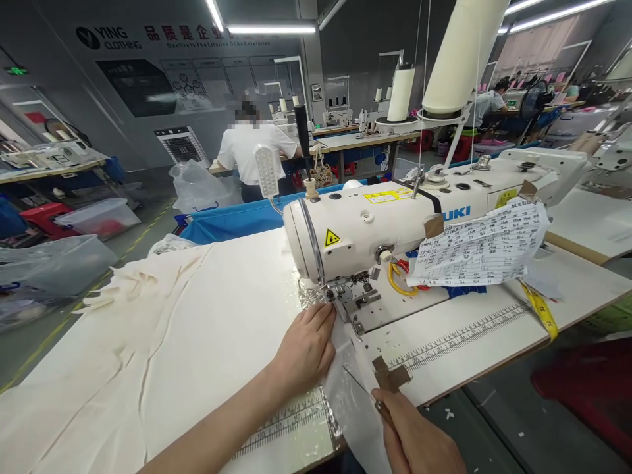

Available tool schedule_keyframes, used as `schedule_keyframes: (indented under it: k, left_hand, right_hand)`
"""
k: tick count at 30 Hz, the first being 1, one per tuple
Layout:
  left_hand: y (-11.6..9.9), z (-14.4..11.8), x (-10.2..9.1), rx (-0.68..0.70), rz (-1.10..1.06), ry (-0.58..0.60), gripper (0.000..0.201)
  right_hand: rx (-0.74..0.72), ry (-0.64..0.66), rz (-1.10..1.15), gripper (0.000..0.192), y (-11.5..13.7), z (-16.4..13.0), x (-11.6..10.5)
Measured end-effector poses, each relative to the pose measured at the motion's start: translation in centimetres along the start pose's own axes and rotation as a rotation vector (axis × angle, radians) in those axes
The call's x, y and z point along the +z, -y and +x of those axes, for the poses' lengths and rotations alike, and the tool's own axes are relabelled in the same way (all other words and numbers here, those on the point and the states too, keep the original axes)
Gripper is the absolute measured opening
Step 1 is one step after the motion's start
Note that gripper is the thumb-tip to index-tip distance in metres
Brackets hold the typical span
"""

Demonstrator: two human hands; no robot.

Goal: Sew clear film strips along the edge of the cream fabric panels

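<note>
A white sewing machine (395, 220) stands on the work table (494, 336). My left hand (303, 349) lies flat on a strip of white fabric (345, 388), fingertips just beside the presser foot (345, 299). The strip runs from the needle toward me and hangs over the table's near edge. My right hand (419, 441), low at the near edge, grips a thin metal tool (363, 388) whose tip points up along the strip. A large piece of cream fabric (148, 342) spreads over the table to the left.
A paper sheet with written numbers (486, 247) is taped to the machine arm. A yellow tape measure (540, 309) hangs at the right edge. A big thread cone (459, 59) stands behind. A person in a white shirt (251, 155) works at a far table. Plastic bins stand on the left floor.
</note>
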State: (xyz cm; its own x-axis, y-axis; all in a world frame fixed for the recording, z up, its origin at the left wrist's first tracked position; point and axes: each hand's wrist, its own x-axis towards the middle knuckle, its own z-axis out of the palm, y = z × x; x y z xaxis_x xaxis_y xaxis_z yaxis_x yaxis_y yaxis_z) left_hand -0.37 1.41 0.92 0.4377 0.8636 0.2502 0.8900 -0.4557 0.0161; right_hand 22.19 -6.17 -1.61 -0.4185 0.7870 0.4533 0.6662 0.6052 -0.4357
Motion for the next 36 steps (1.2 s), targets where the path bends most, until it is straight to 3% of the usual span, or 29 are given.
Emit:
schedule_keyframes:
  k: [17,36]
  left_hand:
    - [-1.0,-1.1,0.5,0.022,0.073,-0.031,0.051]
    - [-1.0,-0.9,0.1,0.023,0.027,-0.069,0.048]
  right_hand:
    - [0.058,0.175,-0.07,0.035,-0.1,1.6,-0.2]
    - [0.018,0.105,-0.084,0.034,0.3,3.4,0.5]
